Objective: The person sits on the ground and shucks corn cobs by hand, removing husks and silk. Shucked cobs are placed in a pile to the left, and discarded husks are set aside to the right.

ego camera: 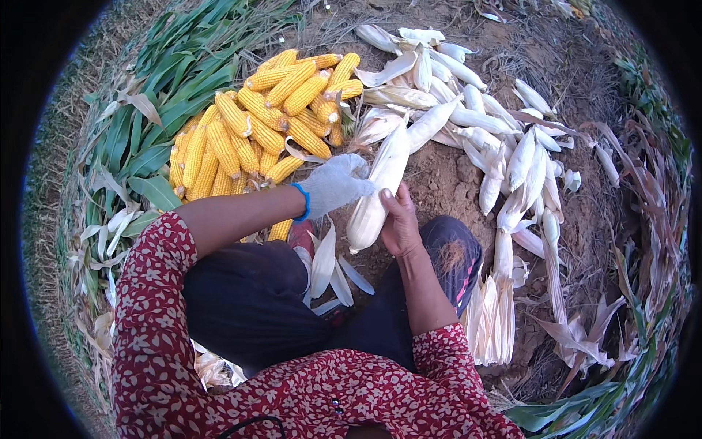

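An ear of corn in its pale husk point(378, 189) stands aslant before me, its tip pointing up and away. My right hand point(402, 219), bare, grips its lower right side with the thumb across the husk. On the other side, my left hand point(340, 184) wears a white knit glove with a blue cuff. Its curled fingers are against or just beside the husk; whether they grip it is hidden. Stripped yellow ears point(263, 120) lie heaped beyond the left forearm. To the right spreads a pile of ears still in husks point(466, 110).
Loose husk leaves point(329, 269) lie on the soil between my bent knees. Green corn leaves point(159, 104) cover the ground at left. Dry stalks and leaves point(652, 203) line the right edge. Beside my right knee is a bunch of peeled-back husk point(491, 324).
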`<action>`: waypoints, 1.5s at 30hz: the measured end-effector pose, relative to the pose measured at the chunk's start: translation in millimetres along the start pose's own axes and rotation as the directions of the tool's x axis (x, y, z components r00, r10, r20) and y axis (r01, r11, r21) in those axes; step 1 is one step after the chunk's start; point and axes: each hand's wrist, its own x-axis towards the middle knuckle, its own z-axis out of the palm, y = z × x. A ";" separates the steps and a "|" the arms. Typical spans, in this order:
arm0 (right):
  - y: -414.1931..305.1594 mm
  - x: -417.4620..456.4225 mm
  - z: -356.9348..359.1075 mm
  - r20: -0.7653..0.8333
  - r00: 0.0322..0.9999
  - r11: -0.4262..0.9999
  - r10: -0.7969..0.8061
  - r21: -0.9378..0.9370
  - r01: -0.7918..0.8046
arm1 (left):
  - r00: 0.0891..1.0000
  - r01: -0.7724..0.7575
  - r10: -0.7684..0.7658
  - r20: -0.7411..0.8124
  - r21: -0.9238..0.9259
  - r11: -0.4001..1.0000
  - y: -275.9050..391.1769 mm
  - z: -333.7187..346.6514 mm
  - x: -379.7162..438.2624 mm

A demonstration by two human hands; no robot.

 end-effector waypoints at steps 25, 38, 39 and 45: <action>10.9 -9.5 8.6 0.074 0.974 0.956 0.215 0.187 -0.225 | 0.960 -0.082 0.148 0.236 -0.266 0.960 19.1 -27.5 -9.3; 6.6 -13.8 23.4 0.063 0.998 0.939 0.027 -0.344 -0.004 | 0.860 -0.478 0.498 0.109 0.514 0.712 -8.3 -67.6 6.7; 6.5 -15.0 26.4 0.073 0.997 0.918 0.033 -0.397 -0.001 | 0.842 -0.516 0.523 0.128 0.471 0.715 -7.5 -69.0 3.8; 4.4 -18.9 29.4 0.147 0.980 0.913 0.131 -0.403 -0.062 | 0.931 -0.360 0.348 0.110 0.132 0.923 8.2 -70.2 -12.6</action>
